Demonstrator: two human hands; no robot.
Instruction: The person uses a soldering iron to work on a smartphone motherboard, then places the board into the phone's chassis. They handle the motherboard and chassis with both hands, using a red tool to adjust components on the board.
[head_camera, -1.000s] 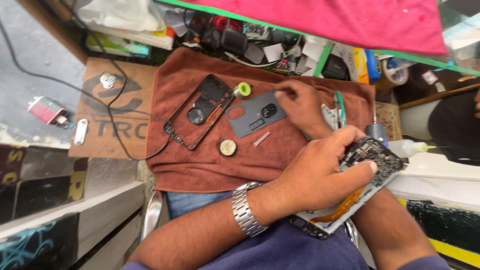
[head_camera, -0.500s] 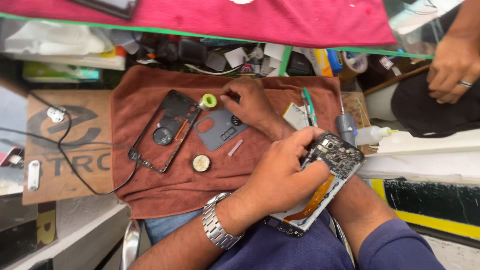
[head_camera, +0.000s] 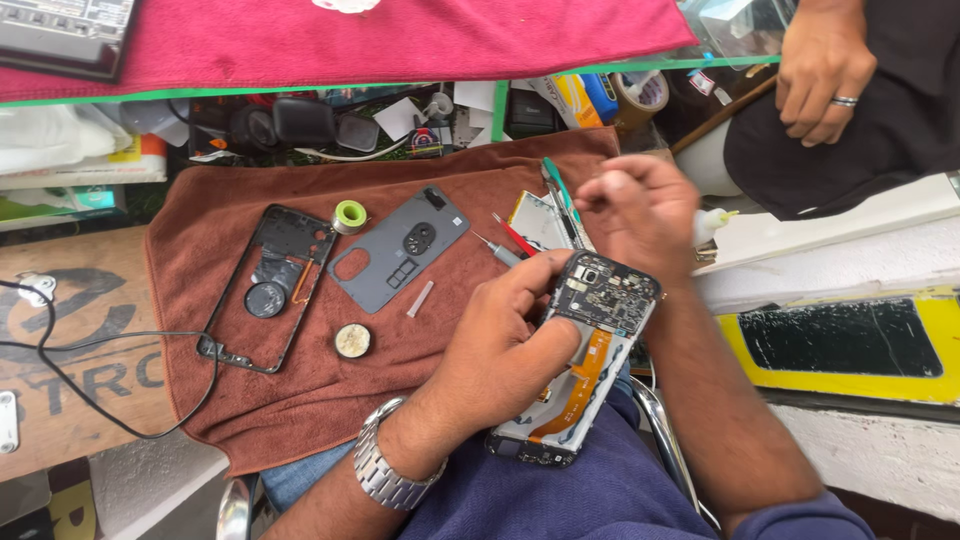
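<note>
We look down on an opened phone (head_camera: 590, 350), its back removed so that the circuit board and an orange flex cable lie exposed. Our left hand (head_camera: 505, 345) grips it by the long edge, fingers closed around the body and thumb near the board; it rests against the lap, which in our judgement steadies it and turns the circuitry upward for work. Our right hand (head_camera: 640, 205) hovers just above the phone's upper end with fingertips pinched together; whether they hold a small part we cannot tell.

A brown towel (head_camera: 300, 400) covers the bench, probably as a soft, non-slip bed that keeps loose parts from rolling. On it lie the black mid-frame (head_camera: 262, 290), the grey back cover (head_camera: 398, 247) face down beside it, a small green tape roll (head_camera: 349, 216) touching the frame's upper corner, and a round metal disc (head_camera: 352, 341) below the cover. A red-handled screwdriver (head_camera: 513, 233) and a teal-handled tool (head_camera: 558, 185) lie near the right hand, within easy reach.

Containers are few. The shelf (head_camera: 330, 120) behind the towel, beneath a red cloth (head_camera: 400, 40), holds a jumble of dark gadgets, cards and a roll of brown tape; its contents are too crowded to itemise. A small white squeeze bottle (head_camera: 712, 222) stands beside the right hand.

Another person's hand (head_camera: 820, 70), wearing a ring, rests at the upper right.
</note>
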